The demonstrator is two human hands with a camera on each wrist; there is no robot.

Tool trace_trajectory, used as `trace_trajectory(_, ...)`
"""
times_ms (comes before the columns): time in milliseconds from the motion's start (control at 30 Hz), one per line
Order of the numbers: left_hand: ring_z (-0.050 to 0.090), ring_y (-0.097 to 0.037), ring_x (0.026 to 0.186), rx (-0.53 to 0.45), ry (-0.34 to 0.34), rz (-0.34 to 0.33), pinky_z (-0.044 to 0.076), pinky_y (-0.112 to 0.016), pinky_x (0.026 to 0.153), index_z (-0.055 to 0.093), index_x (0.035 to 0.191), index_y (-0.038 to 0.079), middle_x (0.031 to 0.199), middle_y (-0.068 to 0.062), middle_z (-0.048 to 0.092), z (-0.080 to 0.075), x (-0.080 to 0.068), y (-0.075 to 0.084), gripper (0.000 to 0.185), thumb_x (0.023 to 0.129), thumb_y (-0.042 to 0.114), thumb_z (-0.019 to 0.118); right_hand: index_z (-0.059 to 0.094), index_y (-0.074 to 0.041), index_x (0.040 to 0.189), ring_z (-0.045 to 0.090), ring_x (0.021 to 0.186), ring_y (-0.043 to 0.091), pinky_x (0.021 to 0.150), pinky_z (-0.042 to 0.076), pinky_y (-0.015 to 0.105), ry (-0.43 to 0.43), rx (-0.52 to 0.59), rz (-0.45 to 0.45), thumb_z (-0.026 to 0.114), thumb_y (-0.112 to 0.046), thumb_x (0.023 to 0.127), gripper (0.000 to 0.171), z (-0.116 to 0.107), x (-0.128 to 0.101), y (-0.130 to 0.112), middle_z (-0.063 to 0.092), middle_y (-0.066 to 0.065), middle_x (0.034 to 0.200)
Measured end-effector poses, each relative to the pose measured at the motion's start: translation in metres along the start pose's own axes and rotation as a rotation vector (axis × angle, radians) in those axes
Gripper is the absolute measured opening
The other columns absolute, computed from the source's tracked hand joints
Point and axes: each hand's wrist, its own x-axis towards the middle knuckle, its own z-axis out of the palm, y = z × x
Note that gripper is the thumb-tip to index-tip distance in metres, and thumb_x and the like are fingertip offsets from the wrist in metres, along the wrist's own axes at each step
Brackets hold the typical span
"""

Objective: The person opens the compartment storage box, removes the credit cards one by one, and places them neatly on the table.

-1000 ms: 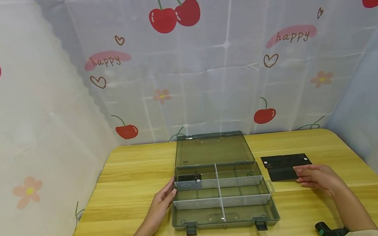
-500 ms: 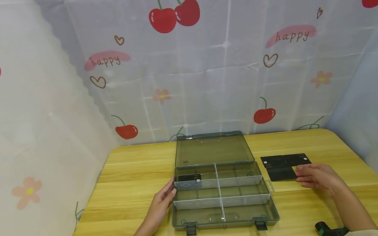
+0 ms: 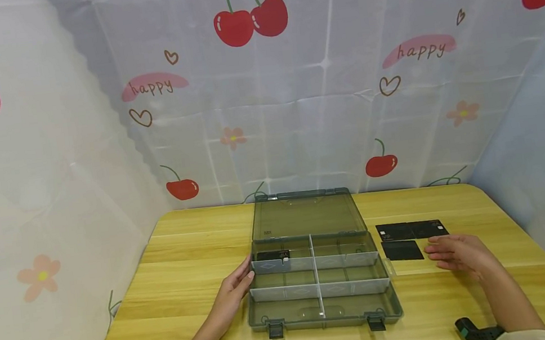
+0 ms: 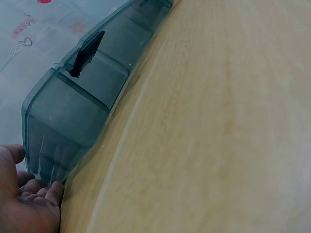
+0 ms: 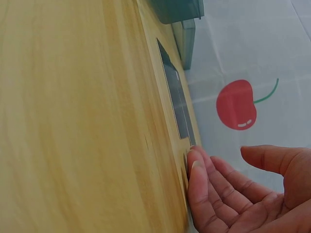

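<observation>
A smoky-grey plastic divider box (image 3: 327,323) lies with its lid (image 3: 306,214) folded back flat. My left hand (image 3: 231,294) rests against the box's left side; in the left wrist view, its fingers (image 4: 56,191) touch the wall near a corner. Inside the back left compartment is a black VIP card (image 3: 270,256). To the right of the box, a plain black card (image 3: 402,250) lies in front of two black cards side by side, the left one (image 3: 394,231) and the right one (image 3: 429,228). My right hand (image 3: 459,256) holds nothing, its fingertips just right of the plain card.
White dividers (image 3: 285,293) split the box into several compartments, and two dark latches (image 3: 275,330) hang open at its front. A black wrist strap (image 3: 476,333) is by the right forearm. Cherry-print cloth (image 3: 295,105) encloses the wooden table (image 3: 199,241) behind and at both sides.
The plain black card has slid slightly left, away from my right fingertips, which no longer overlap it. My left hand and the box have stayed put.
</observation>
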Motion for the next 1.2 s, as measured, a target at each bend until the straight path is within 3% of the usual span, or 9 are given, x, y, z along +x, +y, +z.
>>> trace_trajectory(200,0.028,-0.024,0.137,0.009,-0.006,0.003,0.030,-0.046,0.107,0.034,0.147,0.016,0.152,-0.008,0.027,-0.001,0.000,0.000,0.055,0.097,0.032,0.051,0.035,0.014,0.137,0.068,0.091,0.018,0.077,0.056,0.036,0.024,-0.043,-0.026,0.045,-0.028,0.100,0.057,0.002,-0.002,-0.004,0.069,0.008,0.104)
trace_trajectory(567,0.027,-0.025,0.137,0.019,-0.020,0.007,0.031,-0.046,0.106,0.033,0.148,0.017,0.153,-0.008,0.025,-0.001,0.004,-0.005,0.056,0.098,0.034,0.051,0.039,0.014,0.134,0.068,0.090,0.022,0.075,0.056,0.037,0.110,-0.183,-0.217,0.045,-0.035,0.100,0.061,0.009,-0.008,-0.016,0.067,0.016,0.108)
trace_trajectory(733,0.025,-0.026,0.138,0.026,-0.025,0.018,0.030,-0.046,0.106,0.031,0.148,0.016,0.153,-0.010,0.023,-0.002,0.005,-0.006,0.057,0.098,0.034,0.051,0.043,0.012,0.133,0.066,0.096,0.024,0.077,0.056,0.035,0.111,-0.346,-0.299,0.046,-0.036,0.099,0.059,0.016,-0.010,-0.015,0.059,0.028,0.118)
trace_trajectory(1000,0.027,-0.025,0.137,0.009,-0.025,0.010,0.029,-0.045,0.107,0.032,0.148,0.016,0.153,-0.008,0.024,-0.002,0.002,-0.005,0.056,0.097,0.033,0.051,0.049,0.008,0.132,0.060,0.101,0.041,0.076,0.054,0.045,0.115,-0.704,-0.417,0.045,-0.033,0.100,0.052,0.026,-0.017,-0.009,0.057,0.028,0.121)
trace_trajectory(1067,0.027,-0.024,0.137,-0.002,-0.020,0.004,0.029,-0.045,0.107,0.034,0.147,0.017,0.153,-0.007,0.025,-0.002,0.002,-0.005,0.056,0.097,0.034,0.052,0.050,0.008,0.131,0.062,0.098,0.038,0.071,0.054,0.042,0.108,-0.771,-0.457,0.047,-0.030,0.100,0.050,0.030,-0.018,-0.007,0.057,0.028,0.121)
trace_trajectory(1133,0.027,-0.024,0.137,-0.010,-0.015,0.004,0.028,-0.046,0.107,0.034,0.147,0.017,0.152,-0.007,0.025,-0.002,0.002,-0.004,0.055,0.097,0.032,0.052,0.049,0.009,0.132,0.064,0.084,0.031,0.060,0.052,0.034,0.084,-0.826,-0.468,0.049,-0.030,0.099,0.051,0.033,-0.019,-0.005,0.064,0.025,0.105)
trace_trajectory(1200,0.027,-0.023,0.137,-0.016,-0.013,0.000,0.028,-0.046,0.107,0.035,0.147,0.017,0.152,-0.006,0.026,-0.002,0.002,-0.003,0.054,0.097,0.030,0.052,0.049,0.008,0.132,0.064,0.079,0.025,0.054,0.047,0.029,0.070,-0.864,-0.478,0.051,-0.030,0.098,0.051,0.036,-0.019,-0.002,0.065,0.024,0.105)
